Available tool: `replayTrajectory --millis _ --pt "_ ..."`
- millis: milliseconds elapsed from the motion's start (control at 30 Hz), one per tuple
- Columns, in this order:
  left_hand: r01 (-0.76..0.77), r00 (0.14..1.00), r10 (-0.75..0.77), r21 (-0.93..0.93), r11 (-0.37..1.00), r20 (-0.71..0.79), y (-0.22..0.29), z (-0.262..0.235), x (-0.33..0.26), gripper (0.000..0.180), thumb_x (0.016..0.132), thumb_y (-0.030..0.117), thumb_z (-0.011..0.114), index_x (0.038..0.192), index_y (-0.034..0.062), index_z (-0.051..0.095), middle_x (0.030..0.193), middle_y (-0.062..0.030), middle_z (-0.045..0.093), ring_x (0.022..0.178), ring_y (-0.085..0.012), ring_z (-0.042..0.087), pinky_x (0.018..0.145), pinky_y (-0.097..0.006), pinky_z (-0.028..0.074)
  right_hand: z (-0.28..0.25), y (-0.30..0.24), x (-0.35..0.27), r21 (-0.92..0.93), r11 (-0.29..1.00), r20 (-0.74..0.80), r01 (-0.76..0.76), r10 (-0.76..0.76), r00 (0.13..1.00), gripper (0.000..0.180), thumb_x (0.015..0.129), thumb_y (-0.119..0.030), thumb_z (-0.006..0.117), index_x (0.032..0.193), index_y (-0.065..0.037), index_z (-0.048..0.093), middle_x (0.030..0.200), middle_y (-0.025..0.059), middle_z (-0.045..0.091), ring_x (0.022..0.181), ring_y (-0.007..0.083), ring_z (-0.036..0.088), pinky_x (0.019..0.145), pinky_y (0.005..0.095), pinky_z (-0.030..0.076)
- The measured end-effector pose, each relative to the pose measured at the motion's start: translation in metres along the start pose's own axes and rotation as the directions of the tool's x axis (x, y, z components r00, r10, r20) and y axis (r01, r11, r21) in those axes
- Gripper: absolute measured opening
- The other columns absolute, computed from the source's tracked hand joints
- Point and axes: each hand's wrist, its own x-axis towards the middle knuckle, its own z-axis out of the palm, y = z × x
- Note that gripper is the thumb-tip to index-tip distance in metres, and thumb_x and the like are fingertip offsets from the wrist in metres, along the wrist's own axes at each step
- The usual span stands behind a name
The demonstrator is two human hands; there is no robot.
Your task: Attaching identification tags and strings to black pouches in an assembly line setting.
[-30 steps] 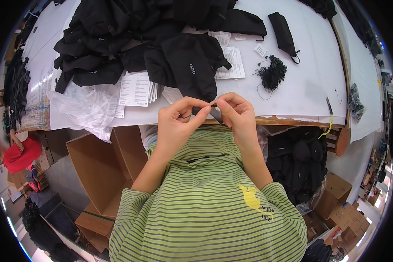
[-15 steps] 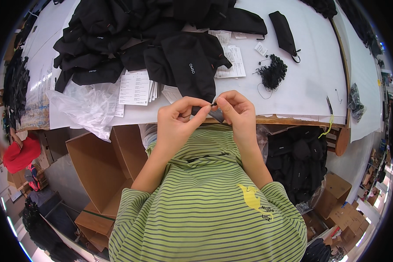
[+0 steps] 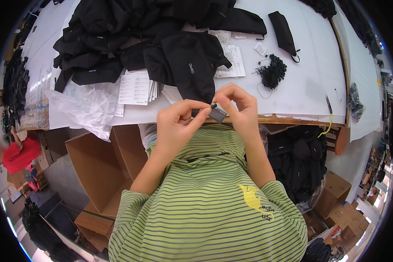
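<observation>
At the table's front edge, my left hand (image 3: pixel 179 124) pinches a small black toggle-like piece (image 3: pixel 213 105) between thumb and index finger. My right hand (image 3: pixel 239 107) meets it from the other side, its thumb and index fingertips closed at the same piece. A dark grey tag (image 3: pixel 218 115) hangs just below the fingertips. The narrow end of a black fabric pouch (image 3: pixel 190 65) reaches to the fingers; its wide part lies on the table. Whether a cord runs through the small piece is too fine to make out.
Black pouches (image 3: pixel 100 26) are heaped at the back left, beside printed paper cards (image 3: pixel 135 88) and a clear plastic bag (image 3: pixel 85 105). To the right lie a tangle of black strings (image 3: pixel 273 73), a single pouch (image 3: pixel 284 32) and a dark pointed tool (image 3: pixel 329 105). Cardboard boxes (image 3: pixel 96 161) stand below.
My right hand has shifted slightly up and its fingers have opened a little around the small piece. The grey tag has swung more into view; my left hand stays nearly in place.
</observation>
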Motion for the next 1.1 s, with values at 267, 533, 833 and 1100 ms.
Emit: replayTrajectory --millis 267,533,833,1100 --pt "-0.423 0.851 0.342 0.134 0.896 0.398 -0.008 0.014 -0.016 0.014 0.073 0.008 0.074 0.086 0.0088 0.070 0.071 -0.0023 0.058 0.060 -0.0153 0.049 0.053 -0.028 0.040 0.034 0.023 0.039 -0.827 0.401 0.267 0.394 -0.336 0.903 0.038 0.069 -0.020 0.076 0.100 -0.005 0.058 0.098 0.0080 0.061 0.113 0.0297 0.051 0.096 0.0379 0.041" --pt "-0.423 0.897 0.440 0.359 0.832 0.038 -0.016 -0.019 0.018 0.025 0.076 0.008 0.070 0.100 0.0122 0.067 0.105 -0.0065 0.059 0.098 -0.0268 0.054 0.083 -0.036 0.043 0.004 -0.013 0.033 -0.625 0.763 0.067 0.164 -0.157 0.985 0.013 0.083 -0.017 0.066 0.088 -0.005 0.064 0.076 0.0095 0.066 0.072 0.0248 0.066 0.063 0.0304 0.050" --pt "-0.641 0.697 0.674 0.633 0.434 0.244 -0.018 -0.034 0.030 0.032 0.064 0.012 0.075 0.094 0.0163 0.067 0.111 0.0013 0.056 0.107 -0.0216 0.048 0.090 -0.038 0.030 -0.011 -0.069 0.012 -0.623 0.746 0.264 0.235 -0.082 0.961 0.012 0.079 -0.005 0.068 0.090 0.000 0.065 0.074 0.0099 0.064 0.063 0.0191 0.062 0.062 0.0259 0.049" --pt "-0.725 0.624 0.711 0.580 0.372 0.324 -0.017 -0.044 0.029 0.031 0.063 0.011 0.073 0.093 0.0127 0.067 0.095 0.0039 0.062 0.093 -0.0176 0.055 0.085 -0.034 0.033 -0.011 -0.072 0.010 -0.492 0.824 0.320 0.282 -0.131 0.938 0.010 0.082 -0.010 0.066 0.089 -0.004 0.062 0.069 0.0101 0.063 0.060 0.0226 0.062 0.057 0.0280 0.048"
